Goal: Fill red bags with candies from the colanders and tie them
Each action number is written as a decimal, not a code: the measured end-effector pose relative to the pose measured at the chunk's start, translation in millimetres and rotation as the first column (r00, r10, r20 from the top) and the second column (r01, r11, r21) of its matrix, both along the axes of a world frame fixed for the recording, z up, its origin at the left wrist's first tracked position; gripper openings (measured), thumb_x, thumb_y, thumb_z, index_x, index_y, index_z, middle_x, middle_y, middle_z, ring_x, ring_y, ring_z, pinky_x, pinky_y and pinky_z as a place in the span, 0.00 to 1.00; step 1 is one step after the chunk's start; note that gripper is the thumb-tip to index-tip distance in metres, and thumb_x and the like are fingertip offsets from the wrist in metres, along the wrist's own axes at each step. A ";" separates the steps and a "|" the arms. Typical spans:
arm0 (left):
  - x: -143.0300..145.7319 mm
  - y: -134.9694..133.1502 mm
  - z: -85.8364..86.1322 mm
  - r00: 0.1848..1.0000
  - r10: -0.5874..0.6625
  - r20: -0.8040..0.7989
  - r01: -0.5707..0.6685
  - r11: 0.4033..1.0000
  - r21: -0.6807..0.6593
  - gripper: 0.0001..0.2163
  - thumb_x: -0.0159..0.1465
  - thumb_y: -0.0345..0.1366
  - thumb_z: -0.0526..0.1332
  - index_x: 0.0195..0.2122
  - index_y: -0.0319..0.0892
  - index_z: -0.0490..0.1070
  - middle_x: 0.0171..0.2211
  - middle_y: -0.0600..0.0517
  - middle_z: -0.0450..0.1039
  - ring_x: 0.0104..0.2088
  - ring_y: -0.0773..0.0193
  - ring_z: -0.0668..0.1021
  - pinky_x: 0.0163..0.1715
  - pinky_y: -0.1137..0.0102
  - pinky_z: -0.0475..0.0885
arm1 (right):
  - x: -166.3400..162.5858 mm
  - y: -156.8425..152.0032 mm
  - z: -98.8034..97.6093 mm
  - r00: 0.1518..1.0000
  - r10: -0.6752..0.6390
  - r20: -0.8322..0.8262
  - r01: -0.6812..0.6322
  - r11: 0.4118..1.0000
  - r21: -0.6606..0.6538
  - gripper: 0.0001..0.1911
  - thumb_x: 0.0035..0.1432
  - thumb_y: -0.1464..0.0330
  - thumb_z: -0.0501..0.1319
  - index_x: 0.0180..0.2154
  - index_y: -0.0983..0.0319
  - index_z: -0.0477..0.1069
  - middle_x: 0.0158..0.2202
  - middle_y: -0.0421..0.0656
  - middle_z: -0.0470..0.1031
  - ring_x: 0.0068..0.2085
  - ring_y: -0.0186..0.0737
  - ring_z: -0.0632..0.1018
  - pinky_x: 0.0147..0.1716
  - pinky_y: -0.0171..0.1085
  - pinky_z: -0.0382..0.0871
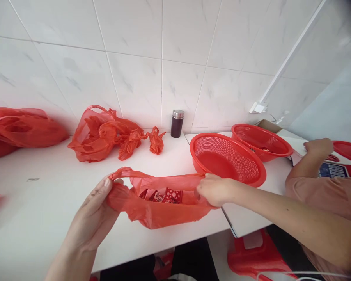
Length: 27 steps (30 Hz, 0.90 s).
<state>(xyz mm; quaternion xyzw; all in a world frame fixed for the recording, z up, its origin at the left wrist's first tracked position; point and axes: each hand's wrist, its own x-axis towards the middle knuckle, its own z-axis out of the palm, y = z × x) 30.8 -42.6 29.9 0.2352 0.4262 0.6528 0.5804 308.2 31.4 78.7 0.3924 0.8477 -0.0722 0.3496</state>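
Observation:
Between my hands a thin red plastic bag (163,214) is stretched with its mouth upward, near the front edge of the white table. Small red-and-white printed packets (166,196) lie inside it. My left hand (95,214) pinches the bag's left handle between thumb and fingers. On the other side, my right hand (213,190) is closed on the bag's right rim; some of its fingertips are hidden inside the bag. Just behind my right hand stands a red perforated plastic basket (228,162).
Several red plastic bags (93,136) and a dark tumbler (177,124) stand along the tiled wall. A second red basket (261,142) is at the back right. A co-worker's arm (310,160) reaches over the table at right. A red stool (251,253) is below.

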 end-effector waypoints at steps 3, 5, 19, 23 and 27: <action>-3.6 -1.1 0.6 0.998 0.051 -0.031 -0.051 0.998 0.022 0.15 0.49 0.44 0.73 0.34 0.43 0.75 0.30 0.54 0.73 0.29 0.66 0.74 0.28 0.73 0.76 | 5.8 8.7 5.5 0.991 0.018 -0.134 -0.010 0.998 0.061 0.09 0.50 0.76 0.60 0.31 0.60 0.77 0.23 0.42 0.74 0.30 0.42 0.72 0.31 0.38 0.58; -7.1 -1.0 2.4 0.996 0.087 -0.037 -0.086 0.996 0.035 0.15 0.49 0.43 0.73 0.34 0.44 0.75 0.30 0.54 0.73 0.29 0.66 0.75 0.29 0.73 0.77 | 8.3 11.6 12.5 0.956 0.078 -0.284 -0.051 0.993 0.103 0.10 0.55 0.70 0.59 0.23 0.60 0.74 0.18 0.39 0.68 0.25 0.36 0.67 0.32 0.38 0.58; -19.6 37.2 89.0 0.910 0.402 -0.103 -0.300 0.808 0.506 0.10 0.63 0.27 0.59 0.25 0.37 0.73 0.23 0.55 0.72 0.26 0.72 0.74 0.30 0.79 0.71 | 0.6 36.8 57.7 0.247 0.184 -0.951 0.323 0.910 0.259 0.13 0.60 0.60 0.60 0.29 0.61 0.73 0.23 0.36 0.67 0.27 0.32 0.67 0.30 0.34 0.59; -20.6 38.2 94.9 0.876 0.454 -0.163 -0.310 0.789 0.531 0.06 0.62 0.29 0.62 0.30 0.36 0.77 0.25 0.54 0.74 0.25 0.71 0.74 0.27 0.77 0.71 | 1.0 47.9 71.0 0.151 0.125 -0.981 0.293 0.942 0.165 0.09 0.58 0.61 0.61 0.35 0.60 0.71 0.23 0.35 0.66 0.27 0.32 0.67 0.31 0.34 0.61; -25.0 39.7 88.6 0.884 0.438 -0.165 -0.280 0.778 0.562 0.05 0.62 0.27 0.62 0.31 0.36 0.78 0.29 0.53 0.77 0.30 0.70 0.76 0.34 0.75 0.73 | -1.0 59.5 81.0 0.075 0.155 -0.985 0.310 0.935 0.171 0.06 0.57 0.65 0.61 0.37 0.60 0.70 0.24 0.34 0.64 0.26 0.31 0.66 0.31 0.34 0.61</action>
